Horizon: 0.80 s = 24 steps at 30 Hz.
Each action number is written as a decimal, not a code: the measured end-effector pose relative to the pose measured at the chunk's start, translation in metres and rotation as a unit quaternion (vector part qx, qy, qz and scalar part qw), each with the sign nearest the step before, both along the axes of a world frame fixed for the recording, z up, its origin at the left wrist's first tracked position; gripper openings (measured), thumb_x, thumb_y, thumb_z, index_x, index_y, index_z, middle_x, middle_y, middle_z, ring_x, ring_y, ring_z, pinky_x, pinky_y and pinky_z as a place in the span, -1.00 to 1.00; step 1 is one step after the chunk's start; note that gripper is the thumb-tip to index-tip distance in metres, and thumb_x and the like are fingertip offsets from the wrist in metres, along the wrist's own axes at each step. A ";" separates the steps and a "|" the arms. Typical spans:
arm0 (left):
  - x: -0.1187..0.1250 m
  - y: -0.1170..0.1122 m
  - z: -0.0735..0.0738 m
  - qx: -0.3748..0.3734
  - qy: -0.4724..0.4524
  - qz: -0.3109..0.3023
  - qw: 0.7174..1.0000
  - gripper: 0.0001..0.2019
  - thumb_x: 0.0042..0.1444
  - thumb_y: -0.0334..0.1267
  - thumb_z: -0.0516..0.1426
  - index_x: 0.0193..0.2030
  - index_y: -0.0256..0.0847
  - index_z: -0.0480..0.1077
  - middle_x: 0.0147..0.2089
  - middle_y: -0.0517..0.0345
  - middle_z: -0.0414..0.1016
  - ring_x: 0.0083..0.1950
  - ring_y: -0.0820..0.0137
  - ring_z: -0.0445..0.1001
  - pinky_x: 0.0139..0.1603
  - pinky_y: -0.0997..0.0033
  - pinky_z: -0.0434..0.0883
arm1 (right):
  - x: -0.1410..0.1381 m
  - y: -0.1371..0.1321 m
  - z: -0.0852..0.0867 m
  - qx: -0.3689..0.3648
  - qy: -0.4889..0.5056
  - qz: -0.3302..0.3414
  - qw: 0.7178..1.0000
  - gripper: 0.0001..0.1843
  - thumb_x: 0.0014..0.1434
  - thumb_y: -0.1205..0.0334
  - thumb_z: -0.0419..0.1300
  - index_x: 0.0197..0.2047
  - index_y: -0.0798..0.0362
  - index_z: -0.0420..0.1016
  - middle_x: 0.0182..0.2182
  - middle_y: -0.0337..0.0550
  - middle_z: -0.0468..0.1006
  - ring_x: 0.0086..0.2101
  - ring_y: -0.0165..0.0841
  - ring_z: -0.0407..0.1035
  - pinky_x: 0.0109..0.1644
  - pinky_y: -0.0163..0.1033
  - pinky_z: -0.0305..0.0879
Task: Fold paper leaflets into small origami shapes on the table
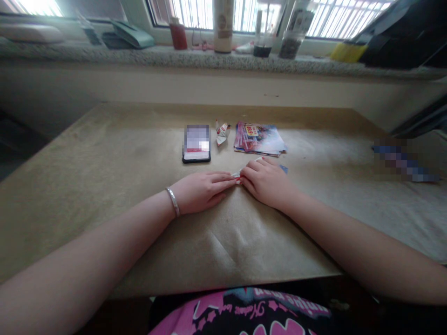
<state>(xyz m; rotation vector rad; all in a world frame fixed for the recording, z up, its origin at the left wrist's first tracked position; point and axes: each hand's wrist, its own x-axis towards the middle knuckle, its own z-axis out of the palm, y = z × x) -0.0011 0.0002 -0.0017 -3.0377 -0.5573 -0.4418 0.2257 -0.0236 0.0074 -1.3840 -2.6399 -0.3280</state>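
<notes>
A small folded piece of paper (237,177), white with red marks, lies on the table and is mostly hidden under my fingers. My left hand (206,190), with a silver bracelet at the wrist, rests flat with its fingers stretched out, the fingertips touching the paper's left end. Over the same paper my right hand (265,181) is curled, fingers bent and pressing on it. A blue printed scrap (284,169) peeks out beyond the right hand. Just past my hands sits a folded paper figure (222,132), white with red print.
A phone (196,157) in a dark case lies left of the paper figure. To its right is a stack of printed sheets (260,138). A blurred bluish strip (405,164) lies far right. Bottles, including a red one (179,35), line the stone windowsill (157,56).
</notes>
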 end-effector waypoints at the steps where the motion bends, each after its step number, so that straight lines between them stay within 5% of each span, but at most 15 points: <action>1: 0.000 0.000 0.000 0.001 -0.001 0.000 1.000 -0.60 0.25 -0.31 0.00 0.21 -0.30 0.31 0.16 -0.09 0.43 0.13 0.28 0.45 0.14 0.28 0.45 | 0.000 0.001 -0.001 -0.011 0.015 -0.008 1.000 -0.69 0.32 0.15 -0.06 -0.24 0.10 0.46 -0.26 -0.01 0.53 -0.21 -0.21 0.34 -0.07 -0.14 0.08; 8: 0.003 -0.002 0.004 0.017 -0.015 0.032 0.999 -0.66 0.27 -0.29 -0.02 0.11 -0.17 0.41 0.04 0.04 0.52 -0.01 0.34 0.52 0.00 0.33 0.50 | 0.003 0.012 -0.006 -0.113 0.118 -0.075 0.984 -0.79 0.20 0.16 0.06 -0.33 0.07 0.46 -0.32 -0.08 0.56 -0.25 -0.26 0.37 -0.16 -0.21 0.13; 24: 0.003 -0.002 0.004 0.034 -0.021 0.057 0.998 -0.72 0.26 -0.29 0.00 -0.02 -0.14 0.50 -0.17 0.08 0.54 -0.24 0.41 0.45 -0.24 0.43 0.41 | 0.003 0.017 -0.010 -0.122 0.199 -0.139 0.962 -0.82 0.08 0.12 0.17 -0.44 0.04 0.49 -0.45 -0.15 0.56 -0.40 -0.32 0.36 -0.33 -0.27 0.09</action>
